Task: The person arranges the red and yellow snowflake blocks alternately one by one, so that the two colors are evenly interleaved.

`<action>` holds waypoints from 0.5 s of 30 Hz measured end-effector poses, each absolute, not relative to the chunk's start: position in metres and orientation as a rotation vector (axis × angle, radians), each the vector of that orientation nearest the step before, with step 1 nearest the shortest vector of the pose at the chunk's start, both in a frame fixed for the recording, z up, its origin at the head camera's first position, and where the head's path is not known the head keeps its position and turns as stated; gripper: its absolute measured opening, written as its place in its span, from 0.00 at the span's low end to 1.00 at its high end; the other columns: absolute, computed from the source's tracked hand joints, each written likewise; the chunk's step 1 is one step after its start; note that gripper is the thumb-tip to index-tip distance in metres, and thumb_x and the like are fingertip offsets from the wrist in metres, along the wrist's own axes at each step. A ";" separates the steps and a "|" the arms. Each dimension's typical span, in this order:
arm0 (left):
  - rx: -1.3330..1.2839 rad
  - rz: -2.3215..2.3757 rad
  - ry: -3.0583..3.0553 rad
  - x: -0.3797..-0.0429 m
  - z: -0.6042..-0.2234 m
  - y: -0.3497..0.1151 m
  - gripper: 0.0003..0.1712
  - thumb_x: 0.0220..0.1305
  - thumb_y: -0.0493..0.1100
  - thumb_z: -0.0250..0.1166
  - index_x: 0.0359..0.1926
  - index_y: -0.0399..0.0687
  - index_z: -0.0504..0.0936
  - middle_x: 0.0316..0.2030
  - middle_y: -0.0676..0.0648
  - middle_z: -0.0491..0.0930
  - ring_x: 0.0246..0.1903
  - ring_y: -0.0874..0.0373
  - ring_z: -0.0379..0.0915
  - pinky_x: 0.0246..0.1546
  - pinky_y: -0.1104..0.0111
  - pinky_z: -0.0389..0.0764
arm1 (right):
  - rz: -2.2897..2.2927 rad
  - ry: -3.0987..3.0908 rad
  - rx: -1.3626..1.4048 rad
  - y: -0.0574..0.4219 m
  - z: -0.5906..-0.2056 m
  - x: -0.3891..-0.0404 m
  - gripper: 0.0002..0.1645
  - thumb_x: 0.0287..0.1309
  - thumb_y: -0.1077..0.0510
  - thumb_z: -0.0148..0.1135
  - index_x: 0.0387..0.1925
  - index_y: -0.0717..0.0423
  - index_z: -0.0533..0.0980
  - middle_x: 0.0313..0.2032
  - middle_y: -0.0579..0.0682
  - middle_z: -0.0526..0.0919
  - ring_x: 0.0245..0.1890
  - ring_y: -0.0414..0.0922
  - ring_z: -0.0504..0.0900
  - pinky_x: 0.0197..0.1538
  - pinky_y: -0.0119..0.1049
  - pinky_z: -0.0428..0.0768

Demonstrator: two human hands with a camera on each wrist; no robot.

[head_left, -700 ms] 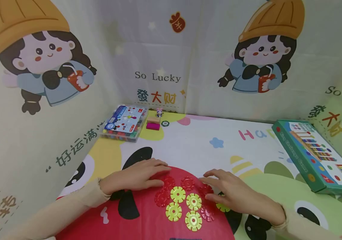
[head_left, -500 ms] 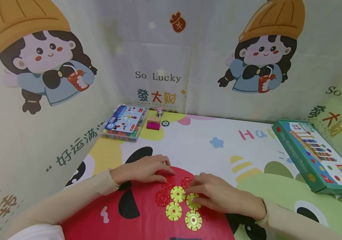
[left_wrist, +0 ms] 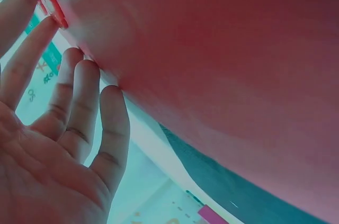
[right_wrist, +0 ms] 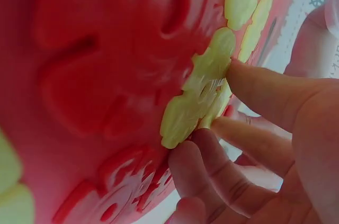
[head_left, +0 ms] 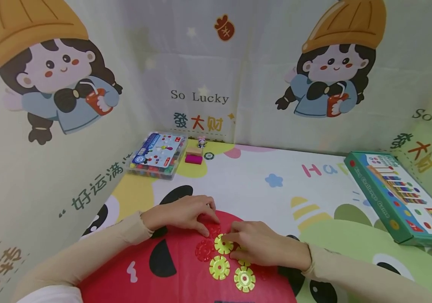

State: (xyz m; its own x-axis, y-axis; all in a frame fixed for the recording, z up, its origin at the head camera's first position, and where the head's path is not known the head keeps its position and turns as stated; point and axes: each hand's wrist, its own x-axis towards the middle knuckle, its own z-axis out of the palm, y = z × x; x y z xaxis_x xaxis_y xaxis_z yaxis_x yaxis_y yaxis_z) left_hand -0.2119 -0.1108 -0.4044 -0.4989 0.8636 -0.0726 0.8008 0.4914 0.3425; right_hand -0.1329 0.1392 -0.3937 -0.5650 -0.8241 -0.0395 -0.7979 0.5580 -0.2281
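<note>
Notched plastic snowflake discs lie flat on the red part of the tablecloth. My left hand (head_left: 187,211) is at their far left edge, its fingertips at a red snowflake disc (head_left: 214,230); the left wrist view catches a red disc (left_wrist: 53,9) by the fingertips. My right hand (head_left: 259,242) reaches over the group from the right. Its index fingertip touches a yellow snowflake disc (head_left: 221,247), and its thumb meets a yellow disc (right_wrist: 196,97) that it partly hides in the head view. Another yellow disc (head_left: 219,267) and a red one (head_left: 204,251) lie uncovered beside them.
At the back left stands a clear plastic box (head_left: 157,153) of coloured parts. Beside it are a magenta block (head_left: 193,159), a wooden block (head_left: 194,151), a small figurine (head_left: 201,142) and a round chip (head_left: 209,156). A green game box (head_left: 401,198) lies at the right.
My right hand has moved left across the discs, covering several. One yellow disc shifted slightly left. My left hand moved a little right, nearer the red discs.
</note>
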 end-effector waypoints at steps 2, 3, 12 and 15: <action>1.412 0.401 2.495 -0.212 -0.405 -0.111 0.24 0.50 0.65 0.68 0.50 0.74 0.80 0.44 0.61 0.72 0.44 0.71 0.67 0.40 0.76 0.74 | -0.275 2.654 -1.360 0.137 -0.394 -0.135 0.28 0.51 0.37 0.65 0.53 0.38 0.77 0.37 0.39 0.79 0.31 0.28 0.70 0.31 0.21 0.72; 1.403 0.406 2.489 -0.213 -0.404 -0.110 0.24 0.50 0.64 0.68 0.50 0.73 0.80 0.44 0.62 0.72 0.43 0.71 0.67 0.40 0.76 0.74 | -0.269 2.658 -1.348 0.136 -0.395 -0.135 0.28 0.50 0.36 0.65 0.53 0.39 0.77 0.37 0.39 0.79 0.30 0.28 0.70 0.31 0.22 0.72; 1.353 0.491 2.409 -0.216 -0.404 -0.110 0.27 0.44 0.64 0.72 0.49 0.70 0.80 0.44 0.61 0.73 0.45 0.70 0.68 0.44 0.75 0.74 | -0.207 2.677 -1.296 0.132 -0.395 -0.136 0.30 0.49 0.35 0.65 0.51 0.42 0.77 0.35 0.39 0.78 0.27 0.28 0.68 0.29 0.21 0.71; 1.318 0.522 2.395 -0.217 -0.403 -0.108 0.26 0.44 0.62 0.73 0.47 0.68 0.79 0.42 0.61 0.73 0.44 0.70 0.68 0.43 0.75 0.75 | -0.215 2.678 -1.288 0.131 -0.394 -0.138 0.29 0.47 0.35 0.67 0.50 0.43 0.77 0.36 0.39 0.78 0.29 0.28 0.69 0.30 0.21 0.73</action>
